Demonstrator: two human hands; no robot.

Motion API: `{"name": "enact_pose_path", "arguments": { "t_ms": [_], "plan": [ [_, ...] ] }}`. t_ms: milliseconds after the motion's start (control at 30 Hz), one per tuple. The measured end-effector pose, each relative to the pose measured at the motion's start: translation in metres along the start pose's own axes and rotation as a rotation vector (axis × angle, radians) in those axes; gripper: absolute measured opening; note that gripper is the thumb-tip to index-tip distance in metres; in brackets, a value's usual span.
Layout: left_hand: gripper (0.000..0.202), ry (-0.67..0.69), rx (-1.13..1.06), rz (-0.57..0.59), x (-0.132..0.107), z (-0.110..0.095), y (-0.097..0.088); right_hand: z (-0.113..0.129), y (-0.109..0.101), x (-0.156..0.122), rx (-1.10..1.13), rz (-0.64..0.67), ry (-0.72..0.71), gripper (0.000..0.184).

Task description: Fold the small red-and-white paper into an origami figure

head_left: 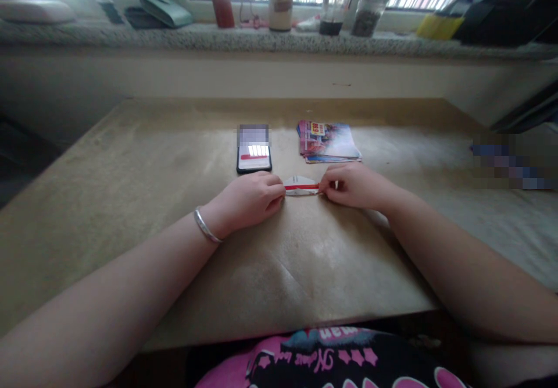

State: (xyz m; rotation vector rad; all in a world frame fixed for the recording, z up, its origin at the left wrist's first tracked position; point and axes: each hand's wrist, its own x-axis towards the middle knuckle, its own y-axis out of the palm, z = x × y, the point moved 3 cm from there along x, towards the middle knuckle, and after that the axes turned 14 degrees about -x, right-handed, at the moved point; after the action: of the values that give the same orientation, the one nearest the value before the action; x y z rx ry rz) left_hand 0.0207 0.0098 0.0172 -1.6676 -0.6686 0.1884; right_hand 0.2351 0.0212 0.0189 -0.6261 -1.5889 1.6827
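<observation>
A small piece of folded paper [301, 186], white with a red stripe along it, lies low over the table between my hands. My left hand [259, 196], with a silver bangle at the wrist, has its fingers closed on the paper's left end. At the right end, my right hand [349, 184] pinches it between thumb and fingers. Both fingertips hide the ends of the paper. Just beyond my left hand lies a phone [254, 164] with its screen lit. Behind my right hand is a stack of printed colour leaflets [331, 141].
The table [279, 271] has a tan cover and meets a wall at the back. Above it, a speckled stone sill [244, 42] carries a red bottle [223, 9], a tall pale bottle [280, 1], jars and a yellow item [440, 26]. A blurred patch covers something at right.
</observation>
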Motion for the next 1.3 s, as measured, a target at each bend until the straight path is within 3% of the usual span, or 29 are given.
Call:
{"name": "enact_pose_path", "arguments": {
  "t_ms": [100,267,733,933,1067,1200,1300],
  "plan": [
    [0.021,-0.018,0.035,-0.019,0.001,0.0,0.001,-0.013,0.007,0.002,0.194,-0.083,0.144,0.016],
    [0.031,0.023,0.086,-0.009,0.0,-0.002,0.004,-0.005,0.014,0.006,0.149,-0.185,0.116,0.019],
    [0.021,0.058,0.338,0.042,0.004,-0.024,0.003,0.0,0.017,0.008,0.07,-0.133,0.176,0.022],
    [0.022,0.061,0.281,0.031,0.006,-0.023,0.004,0.004,0.02,0.008,0.177,-0.049,0.215,0.027],
    [0.024,0.03,0.233,0.03,0.007,-0.018,0.007,0.004,0.021,0.009,0.213,-0.014,0.172,0.021],
    [0.027,0.038,0.169,0.007,0.007,-0.017,0.01,0.002,0.019,0.01,0.189,-0.149,0.079,0.016],
    [0.027,0.065,0.12,-0.027,0.006,-0.018,0.011,0.004,0.019,0.012,0.199,-0.191,-0.023,0.023]
  ]
}}
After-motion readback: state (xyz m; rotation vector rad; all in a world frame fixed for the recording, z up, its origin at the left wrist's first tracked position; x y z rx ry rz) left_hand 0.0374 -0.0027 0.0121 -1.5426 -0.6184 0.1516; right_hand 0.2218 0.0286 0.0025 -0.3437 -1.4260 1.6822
